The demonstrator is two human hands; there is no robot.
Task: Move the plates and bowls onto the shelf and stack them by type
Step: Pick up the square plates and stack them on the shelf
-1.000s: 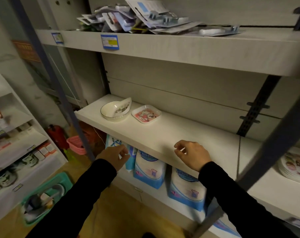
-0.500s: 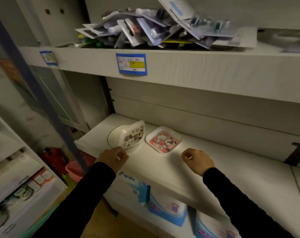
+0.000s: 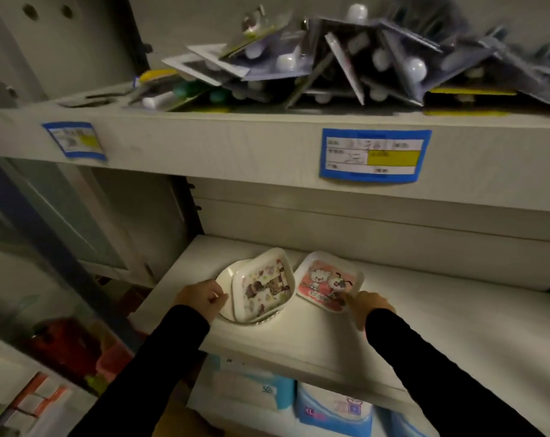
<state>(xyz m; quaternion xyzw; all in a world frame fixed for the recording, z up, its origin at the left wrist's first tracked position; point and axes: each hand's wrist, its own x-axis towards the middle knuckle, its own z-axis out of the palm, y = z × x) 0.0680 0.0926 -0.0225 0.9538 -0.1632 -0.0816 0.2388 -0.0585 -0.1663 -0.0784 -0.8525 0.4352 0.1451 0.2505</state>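
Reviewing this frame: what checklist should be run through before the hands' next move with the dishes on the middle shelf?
1. The left hand is at the rim of the round bowl: ok; whether it grips, cannot tell.
2. The patterned square dish lies flat: not ok, it leans tilted inside the round bowl.
3. The pink square plate lies flat on the shelf: ok.
4. The right hand holds the pink square plate: cannot tell; a fingertip reaches its near corner.
5. Dishes stacked by type: not ok.
6. Bare shelf space to the right: ok.
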